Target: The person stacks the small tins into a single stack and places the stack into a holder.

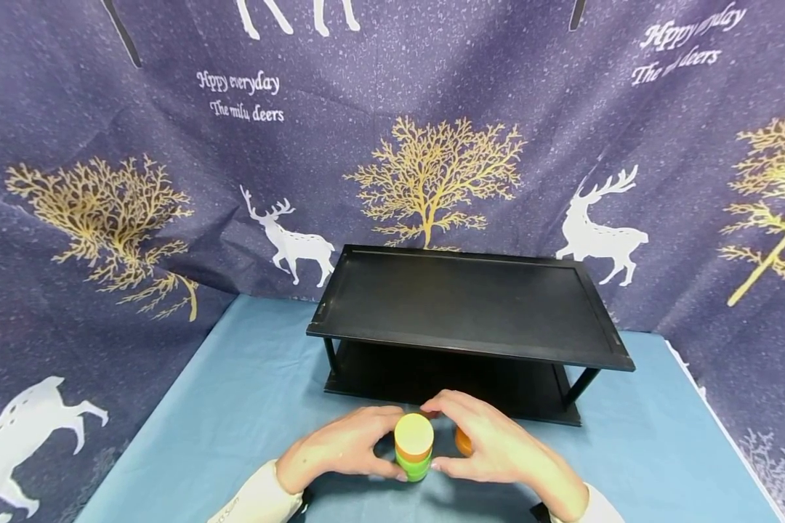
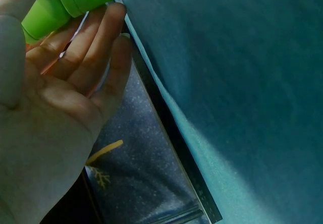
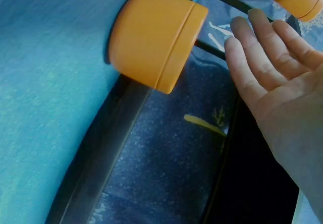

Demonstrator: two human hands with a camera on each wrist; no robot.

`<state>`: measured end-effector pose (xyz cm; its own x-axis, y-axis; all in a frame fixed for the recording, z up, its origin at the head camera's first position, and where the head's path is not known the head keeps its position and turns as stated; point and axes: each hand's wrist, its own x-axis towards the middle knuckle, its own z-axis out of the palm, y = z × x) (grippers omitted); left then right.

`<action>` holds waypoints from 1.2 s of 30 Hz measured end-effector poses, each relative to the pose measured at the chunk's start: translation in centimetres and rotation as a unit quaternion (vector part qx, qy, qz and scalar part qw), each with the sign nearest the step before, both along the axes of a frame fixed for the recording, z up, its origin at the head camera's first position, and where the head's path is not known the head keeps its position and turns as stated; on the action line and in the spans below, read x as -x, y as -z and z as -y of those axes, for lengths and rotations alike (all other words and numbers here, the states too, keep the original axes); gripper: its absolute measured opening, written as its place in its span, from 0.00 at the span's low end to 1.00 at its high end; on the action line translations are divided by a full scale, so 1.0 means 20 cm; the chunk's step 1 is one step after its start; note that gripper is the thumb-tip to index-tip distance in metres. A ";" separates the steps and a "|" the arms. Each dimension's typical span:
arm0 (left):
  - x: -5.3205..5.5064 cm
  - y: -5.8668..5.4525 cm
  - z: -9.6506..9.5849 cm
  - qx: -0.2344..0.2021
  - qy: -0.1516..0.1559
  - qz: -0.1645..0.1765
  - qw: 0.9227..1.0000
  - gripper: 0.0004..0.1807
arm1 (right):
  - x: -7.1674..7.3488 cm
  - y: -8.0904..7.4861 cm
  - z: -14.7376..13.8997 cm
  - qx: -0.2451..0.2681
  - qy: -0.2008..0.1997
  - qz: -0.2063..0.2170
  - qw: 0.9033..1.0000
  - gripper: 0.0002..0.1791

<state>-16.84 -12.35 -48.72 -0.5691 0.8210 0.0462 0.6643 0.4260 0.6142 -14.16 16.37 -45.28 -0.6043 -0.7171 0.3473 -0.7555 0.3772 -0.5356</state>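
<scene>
Between the worktop's (image 1: pixel 235 378) side edges, before the shelf (image 1: pixel 471 305), the green-and-orange stack (image 1: pixel 413 452) stands upright amid left hand (image 1: pixel 349 443) and right hand (image 1: pixel 490 444), fingers apart, not clamped, seemingly to steady it, the orange cup (image 3: pixel 154 40) just beside.

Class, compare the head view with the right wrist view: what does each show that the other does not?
Head only: the white sleeves, the lettering and the top surface of the black shelf.
Right wrist only: the palm of the right hand, and the orange container unobstructed.
Both: that hand, that container, the green-and-orange stack, the shelf, the blue cloth.
</scene>
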 end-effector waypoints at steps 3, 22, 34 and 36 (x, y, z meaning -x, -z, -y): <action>0.00 0.00 0.00 0.000 0.002 -0.003 1.000 0.30 | 0.00 0.01 -0.02 0.001 0.001 -0.005 1.000 0.33; 0.00 0.00 -0.01 0.002 -0.003 -0.016 1.000 0.29 | -0.04 0.07 -0.14 -0.018 0.060 -0.035 0.997 0.36; -0.01 -0.01 -0.01 0.011 -0.006 -0.012 1.000 0.29 | -0.03 0.10 -0.19 -0.028 0.091 -0.072 0.993 0.36; -0.01 -0.01 -0.01 0.008 -0.003 -0.014 1.000 0.29 | -0.04 0.11 -0.19 -0.031 0.097 -0.069 0.992 0.36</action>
